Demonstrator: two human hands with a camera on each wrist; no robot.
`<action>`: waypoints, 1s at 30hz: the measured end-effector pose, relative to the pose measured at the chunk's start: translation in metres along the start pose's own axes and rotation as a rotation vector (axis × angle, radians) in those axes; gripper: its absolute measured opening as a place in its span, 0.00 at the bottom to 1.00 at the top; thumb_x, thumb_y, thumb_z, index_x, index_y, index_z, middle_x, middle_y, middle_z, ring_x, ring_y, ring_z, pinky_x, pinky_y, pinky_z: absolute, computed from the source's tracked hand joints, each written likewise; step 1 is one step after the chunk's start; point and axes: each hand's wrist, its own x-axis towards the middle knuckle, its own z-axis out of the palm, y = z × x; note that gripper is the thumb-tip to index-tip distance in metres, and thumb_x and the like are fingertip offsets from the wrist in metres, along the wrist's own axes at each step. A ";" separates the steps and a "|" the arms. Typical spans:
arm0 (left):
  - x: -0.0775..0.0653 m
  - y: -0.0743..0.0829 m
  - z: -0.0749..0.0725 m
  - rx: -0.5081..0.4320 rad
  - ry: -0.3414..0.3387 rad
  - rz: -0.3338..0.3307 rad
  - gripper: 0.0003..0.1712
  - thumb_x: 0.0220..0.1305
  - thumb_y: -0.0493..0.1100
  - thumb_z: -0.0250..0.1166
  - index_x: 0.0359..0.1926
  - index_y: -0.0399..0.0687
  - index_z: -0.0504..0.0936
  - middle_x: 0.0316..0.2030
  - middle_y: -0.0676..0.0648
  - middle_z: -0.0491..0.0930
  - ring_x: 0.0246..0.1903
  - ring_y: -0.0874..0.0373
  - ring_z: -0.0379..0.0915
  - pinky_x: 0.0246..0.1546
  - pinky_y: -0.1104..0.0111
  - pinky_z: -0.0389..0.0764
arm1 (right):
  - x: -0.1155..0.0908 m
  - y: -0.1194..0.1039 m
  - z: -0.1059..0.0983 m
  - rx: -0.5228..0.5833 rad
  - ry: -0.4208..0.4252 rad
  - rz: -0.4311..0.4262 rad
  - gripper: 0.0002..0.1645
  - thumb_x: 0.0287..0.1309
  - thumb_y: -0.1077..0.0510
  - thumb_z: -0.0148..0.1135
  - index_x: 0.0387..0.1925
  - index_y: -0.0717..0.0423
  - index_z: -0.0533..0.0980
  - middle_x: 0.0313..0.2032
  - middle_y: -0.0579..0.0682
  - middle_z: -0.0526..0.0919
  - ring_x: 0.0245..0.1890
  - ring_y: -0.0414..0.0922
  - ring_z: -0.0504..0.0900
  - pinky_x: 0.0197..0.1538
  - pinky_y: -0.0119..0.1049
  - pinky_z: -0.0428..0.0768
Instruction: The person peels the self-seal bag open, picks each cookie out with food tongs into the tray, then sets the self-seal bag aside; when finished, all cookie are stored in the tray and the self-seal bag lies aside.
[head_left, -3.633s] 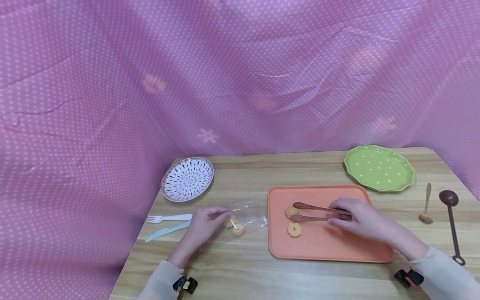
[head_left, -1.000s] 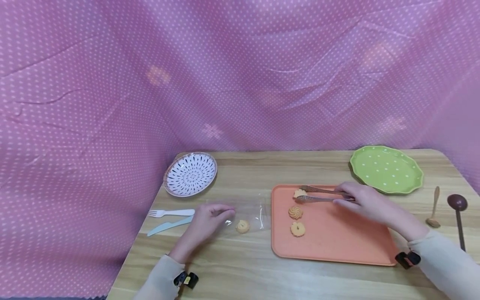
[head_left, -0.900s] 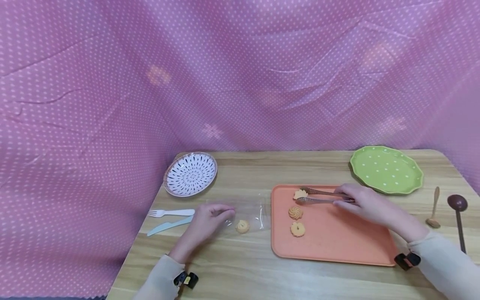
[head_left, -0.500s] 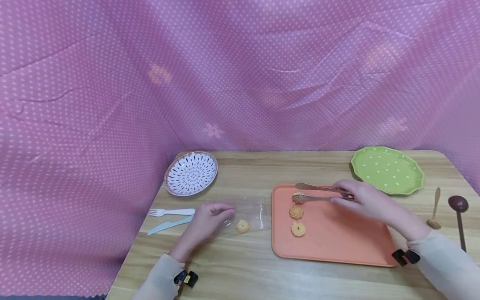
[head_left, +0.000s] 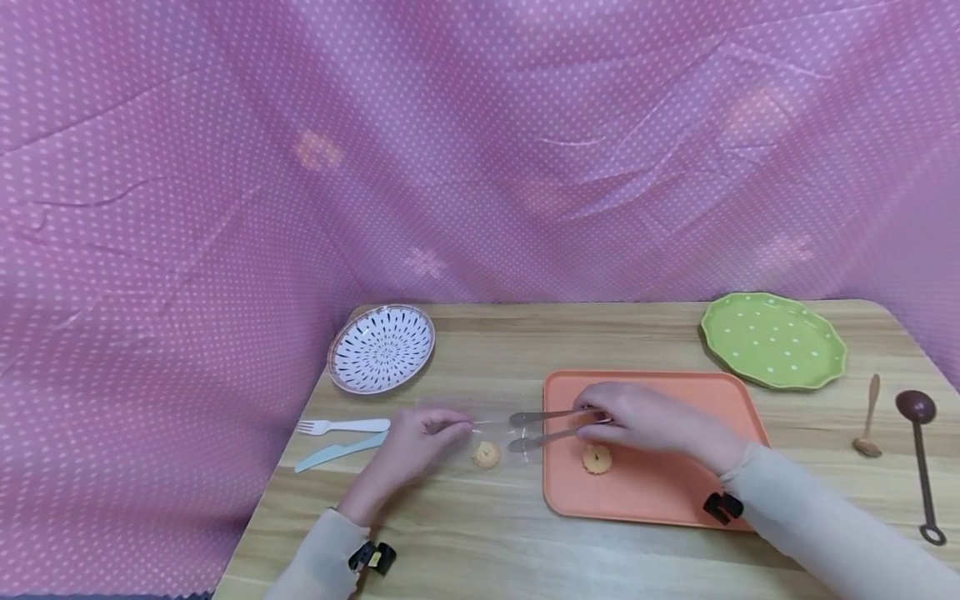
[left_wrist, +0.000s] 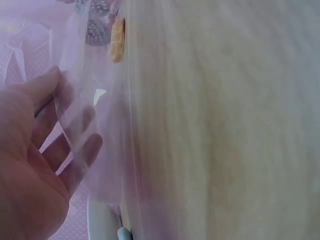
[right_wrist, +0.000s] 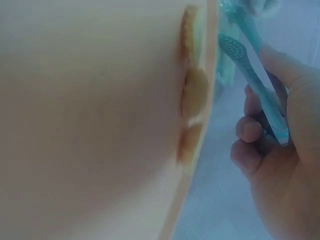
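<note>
My left hand pinches the edge of a clear plastic bag between thumb and fingers. One round cookie lies in the bag. My right hand grips brown tongs across the tray's left edge. The tong tips are spread at the bag's right end, to the right of that cookie, with nothing seen between them. On the orange tray, a cookie shows below my right hand, which covers the others in the head view. Three cookies line up on the tray in the right wrist view.
A patterned bowl stands at the back left. A white fork and pale blue knife lie left of my left hand. At the right are a green dotted plate, a small wooden spoon and a brown ladle.
Two cookies showed in the bag at first; one shows there now. The tongs set a third cookie at the top of the tray's row, released it, then moved left to the bag.
</note>
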 end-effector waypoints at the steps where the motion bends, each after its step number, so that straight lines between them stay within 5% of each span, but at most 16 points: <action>1: 0.000 0.001 0.000 0.021 -0.001 0.018 0.10 0.62 0.59 0.70 0.43 0.68 0.90 0.46 0.68 0.88 0.50 0.68 0.85 0.60 0.61 0.85 | 0.003 -0.002 0.003 -0.013 -0.006 -0.008 0.14 0.67 0.38 0.62 0.44 0.41 0.79 0.34 0.29 0.77 0.31 0.28 0.72 0.36 0.23 0.76; 9: -0.003 0.007 -0.002 0.087 -0.043 0.124 0.10 0.62 0.59 0.70 0.43 0.69 0.89 0.45 0.70 0.87 0.51 0.68 0.84 0.59 0.60 0.85 | 0.023 -0.012 0.022 -0.012 -0.048 -0.095 0.16 0.66 0.39 0.63 0.46 0.44 0.80 0.30 0.33 0.76 0.29 0.29 0.70 0.33 0.22 0.73; 20: -0.003 0.005 -0.003 0.068 -0.041 0.112 0.11 0.61 0.61 0.70 0.43 0.70 0.89 0.47 0.67 0.88 0.51 0.69 0.84 0.60 0.62 0.84 | 0.027 -0.015 0.031 -0.061 0.001 -0.229 0.07 0.68 0.48 0.64 0.38 0.44 0.77 0.29 0.34 0.73 0.31 0.30 0.71 0.36 0.20 0.72; 30: -0.003 0.003 -0.003 0.067 -0.034 0.120 0.08 0.62 0.58 0.71 0.42 0.72 0.89 0.47 0.68 0.88 0.51 0.71 0.83 0.59 0.63 0.84 | 0.009 -0.013 0.013 0.013 -0.032 -0.058 0.06 0.71 0.42 0.59 0.43 0.34 0.79 0.33 0.27 0.77 0.34 0.27 0.73 0.41 0.24 0.77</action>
